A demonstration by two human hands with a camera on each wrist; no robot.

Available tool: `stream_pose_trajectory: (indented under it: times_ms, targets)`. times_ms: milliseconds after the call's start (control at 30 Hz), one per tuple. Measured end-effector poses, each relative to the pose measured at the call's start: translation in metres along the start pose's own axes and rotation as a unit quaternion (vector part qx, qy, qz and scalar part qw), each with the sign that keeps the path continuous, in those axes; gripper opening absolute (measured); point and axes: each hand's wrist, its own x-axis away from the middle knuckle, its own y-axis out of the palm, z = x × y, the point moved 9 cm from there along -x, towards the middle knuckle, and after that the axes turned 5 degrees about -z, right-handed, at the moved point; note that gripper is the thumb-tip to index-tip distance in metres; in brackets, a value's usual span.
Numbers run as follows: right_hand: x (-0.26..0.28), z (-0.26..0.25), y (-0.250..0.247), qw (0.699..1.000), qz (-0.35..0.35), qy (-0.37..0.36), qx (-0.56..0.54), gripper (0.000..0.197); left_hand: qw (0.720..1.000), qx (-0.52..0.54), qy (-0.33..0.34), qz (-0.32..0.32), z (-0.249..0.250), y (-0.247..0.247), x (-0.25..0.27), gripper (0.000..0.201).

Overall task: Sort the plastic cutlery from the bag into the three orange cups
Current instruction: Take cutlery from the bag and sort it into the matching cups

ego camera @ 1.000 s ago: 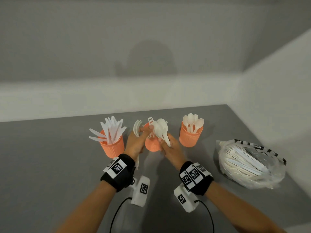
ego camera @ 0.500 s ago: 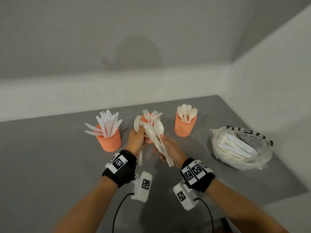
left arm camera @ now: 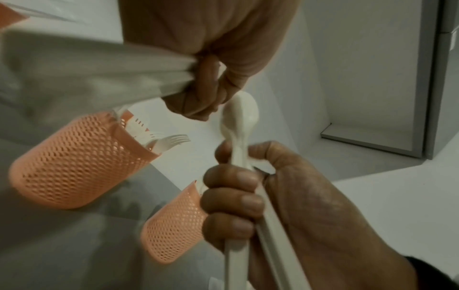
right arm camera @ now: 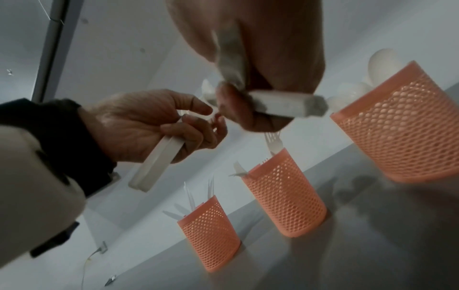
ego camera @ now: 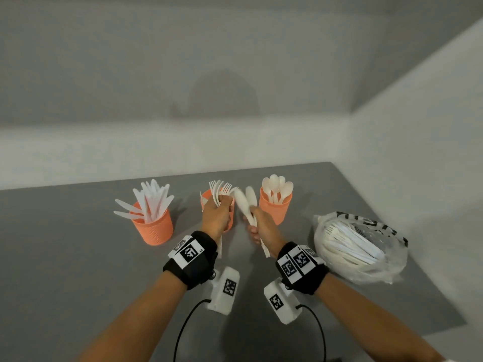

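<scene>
Three orange mesh cups stand in a row: the left cup (ego camera: 154,228) holds knives, the middle cup (ego camera: 206,198) holds forks, the right cup (ego camera: 275,209) holds spoons. My left hand (ego camera: 218,215) grips a small bundle of white forks (ego camera: 222,190) in front of the middle cup, tines up. Just right of it, my right hand (ego camera: 262,228) grips a bundle of white spoons (ego camera: 247,202), bowls up, beside the right cup. In the right wrist view the spoon handles (right arm camera: 285,107) lie across my curled fingers, and the left hand (right arm camera: 161,125) holds the fork handles (right arm camera: 156,162).
A clear plastic bag (ego camera: 360,246) with more white cutlery lies on the grey table (ego camera: 65,257) to the right, close to the white side wall. The table's right edge runs just past the bag. Cables trail from the wrist cameras toward me.
The hands, close together with the cutlery a second ago, have drawn apart. The left now has the forks by the middle cup. The right has carried the spoons toward the right cup.
</scene>
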Motion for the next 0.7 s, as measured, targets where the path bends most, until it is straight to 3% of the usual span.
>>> stream_pose_trajectory:
  times_ms: [133, 400, 533, 700]
  targets:
    - [-0.011, -0.030, -0.040, 0.996, 0.033, -0.086, 0.010, 0.037, 0.998, 0.035, 0.012, 0.053, 0.012, -0.001, -0.011, 0.039]
    - [-0.046, -0.074, -0.117, 0.969, 0.175, -0.172, -0.012, 0.033, 0.957, 0.061, 0.167, 0.228, 0.074, -0.056, -0.037, 0.050]
    - [-0.064, -0.076, -0.130, 0.951, 0.225, -0.209, -0.036, 0.041, 0.947, -0.051, 0.193, 0.253, 0.083, -0.061, -0.046, 0.053]
    - [-0.084, -0.057, -0.124, 0.956, 0.206, -0.205, -0.046, 0.035, 0.937, -0.128, 0.193, 0.261, 0.065, -0.062, -0.055, 0.049]
